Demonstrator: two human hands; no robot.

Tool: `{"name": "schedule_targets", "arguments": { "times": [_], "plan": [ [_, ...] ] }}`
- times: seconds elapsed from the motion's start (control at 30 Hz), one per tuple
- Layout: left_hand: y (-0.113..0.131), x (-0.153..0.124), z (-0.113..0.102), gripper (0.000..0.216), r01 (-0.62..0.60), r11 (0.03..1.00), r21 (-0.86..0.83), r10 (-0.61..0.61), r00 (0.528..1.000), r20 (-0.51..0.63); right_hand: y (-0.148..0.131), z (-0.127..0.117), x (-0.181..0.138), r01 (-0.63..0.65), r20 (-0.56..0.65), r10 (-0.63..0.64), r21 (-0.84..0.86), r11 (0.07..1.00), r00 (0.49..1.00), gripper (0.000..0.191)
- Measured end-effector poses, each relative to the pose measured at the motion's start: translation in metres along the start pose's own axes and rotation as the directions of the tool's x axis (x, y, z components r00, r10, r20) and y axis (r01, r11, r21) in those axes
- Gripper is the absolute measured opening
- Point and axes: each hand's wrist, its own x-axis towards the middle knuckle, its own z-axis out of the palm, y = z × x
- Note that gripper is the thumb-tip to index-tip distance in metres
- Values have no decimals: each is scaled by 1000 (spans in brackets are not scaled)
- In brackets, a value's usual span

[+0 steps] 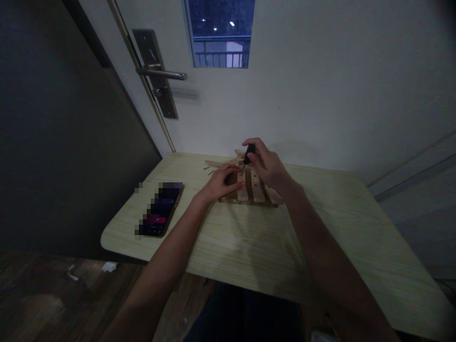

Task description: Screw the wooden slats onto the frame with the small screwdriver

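Observation:
A small wooden slatted piece (pixel 251 192) lies on the pale wooden table (pixel 270 247), near its far edge. My left hand (pixel 221 183) rests on the piece's left end, its fingers curled down over the slats. My right hand (pixel 267 166) is closed round a small screwdriver with a black handle (pixel 250 150), held upright with its tip down on a slat. A few loose wooden strips (pixel 223 164) lie just behind the piece.
A phone (pixel 160 209) with a lit screen lies on the table's left part. A white door with a metal lever handle (pixel 162 73) and a small window (pixel 221 33) stands behind the table. Dark wooden floor shows at the lower left.

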Motion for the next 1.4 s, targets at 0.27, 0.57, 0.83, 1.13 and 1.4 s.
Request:
{"name": "schedule_targets", "arguments": {
  "times": [0.27,0.57,0.83,1.13,1.4],
  "plan": [
    [0,-1,0,38,6,1000,1,-6,1000,-7,5,1,3,103,-88,-98,55,993,991,39],
    [-3,0,2,40,-17,1000,-21,16,1000,-20,4,12,4,4,-236,50,224,975,970,33],
    [-3,0,2,40,-4,1000,-17,4,1000,-21,11,10,7,80,-311,0,243,967,950,26],
    [-3,0,2,42,-29,1000,9,29,999,-29,3,9,6,44,-386,30,180,983,922,22],
    [-5,-2,2,43,-27,999,18,28,999,-36,4,10,4,75,-318,-2,217,973,948,22]
  ]
}}
